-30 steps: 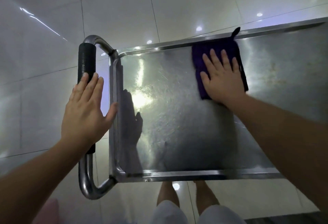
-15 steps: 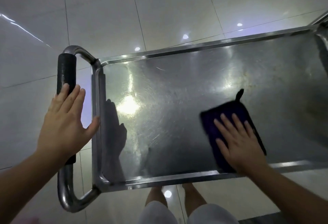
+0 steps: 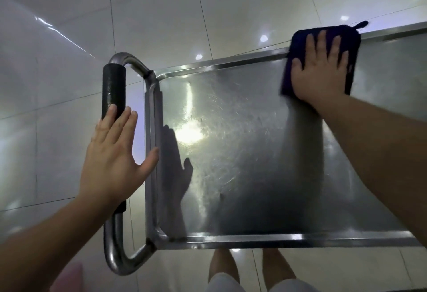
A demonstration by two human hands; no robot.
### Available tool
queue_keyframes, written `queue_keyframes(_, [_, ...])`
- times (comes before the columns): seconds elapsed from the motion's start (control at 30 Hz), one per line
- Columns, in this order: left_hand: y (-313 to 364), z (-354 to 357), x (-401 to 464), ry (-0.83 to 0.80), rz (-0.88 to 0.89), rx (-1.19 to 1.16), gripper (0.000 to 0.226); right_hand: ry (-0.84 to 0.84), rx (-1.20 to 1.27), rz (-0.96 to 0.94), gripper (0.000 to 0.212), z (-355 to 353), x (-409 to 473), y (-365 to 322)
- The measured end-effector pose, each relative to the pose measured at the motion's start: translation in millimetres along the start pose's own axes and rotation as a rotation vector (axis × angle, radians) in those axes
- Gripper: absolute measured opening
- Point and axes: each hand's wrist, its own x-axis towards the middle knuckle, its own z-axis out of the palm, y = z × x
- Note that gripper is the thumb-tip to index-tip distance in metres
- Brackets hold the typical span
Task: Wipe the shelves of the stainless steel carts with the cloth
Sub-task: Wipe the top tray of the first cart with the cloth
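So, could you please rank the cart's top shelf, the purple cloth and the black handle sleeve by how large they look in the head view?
1. Top shelf, by far the largest.
2. Purple cloth, though the right hand pressing it flat hides much of it.
3. Black handle sleeve, partly hidden by the left hand; close to the cloth, so unsure.

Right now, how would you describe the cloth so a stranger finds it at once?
Find the steel cart shelf, then its far rim. The cloth lies there under the flat right hand. It is the only dark purple, soft thing, with a small loop.
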Motion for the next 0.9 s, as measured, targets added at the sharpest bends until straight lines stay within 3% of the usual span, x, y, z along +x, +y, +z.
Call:
queue_keyframes(0.13, [-2.5,0.5,0.0,0.005,0.009,-0.007,0.089,-0.04,-0.021,-0.192,0.071,19.7,-39.9,-105.1])
queue_keyframes(0.27, [-3.4,2.6,0.5,0.01,0.011,0.008,0.088,-0.146,-0.052,-0.569,0.066,48.0,-95.6,-219.5])
queue_keyframes(0.4, [-3.9,4.1,-0.3,0.037,0.03,-0.022,0.084,-0.17,-0.091,-0.713,0.062,58.2,-107.5,-243.4])
queue_keyframes(0.5, [-5.1,1.8,-1.5,0.042,0.036,-0.061,0.08,-0.107,-0.052,-0.57,0.064,53.0,-91.4,-203.4])
queue_keyframes(0.73, [-7.3,0.3,-2.3,0.035,0.051,-0.12,0.079,0.041,0.02,0.096,0.072,13.4,-32.4,-41.5])
queue_keyframes(0.8, [-9.2,0.3,-2.1,0.031,0.057,-0.132,0.08,0.037,0.046,0.245,0.072,9.2,-27.6,-32.1])
queue_keyframes(0.9, [-12.1,0.8,-0.2,0.03,0.076,-0.146,0.079,0.034,0.059,0.287,0.071,12.5,-26.5,-59.6])
